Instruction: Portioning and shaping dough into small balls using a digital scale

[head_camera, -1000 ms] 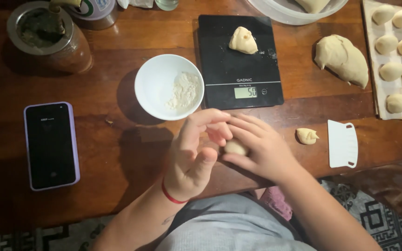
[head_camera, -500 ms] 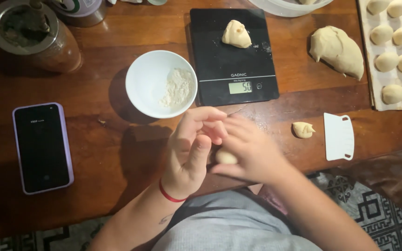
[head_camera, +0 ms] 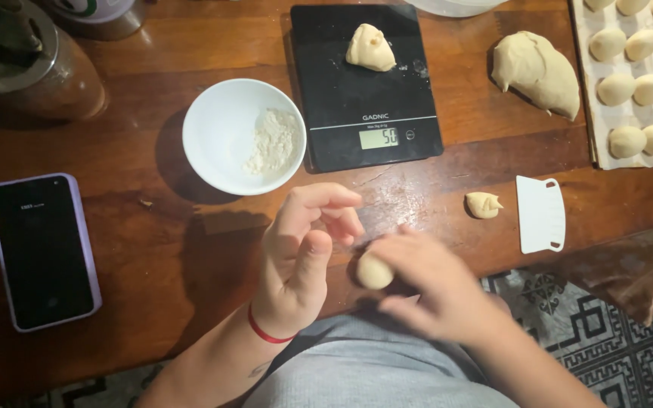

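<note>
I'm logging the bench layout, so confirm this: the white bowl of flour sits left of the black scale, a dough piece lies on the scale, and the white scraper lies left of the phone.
One detail is off. In the head view the white scraper lies far right of the phone, beside a small dough scrap. The white bowl does sit left of the black scale, with a dough piece on it.

Left hand (head_camera: 304, 253) upright, fingers loosely curled; right hand (head_camera: 428, 283) cupped, palm down, blurred.

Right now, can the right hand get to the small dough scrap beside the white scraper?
Probably yes: the right hand holds a dough ball, but bare table lies between it and the scrap.
</note>
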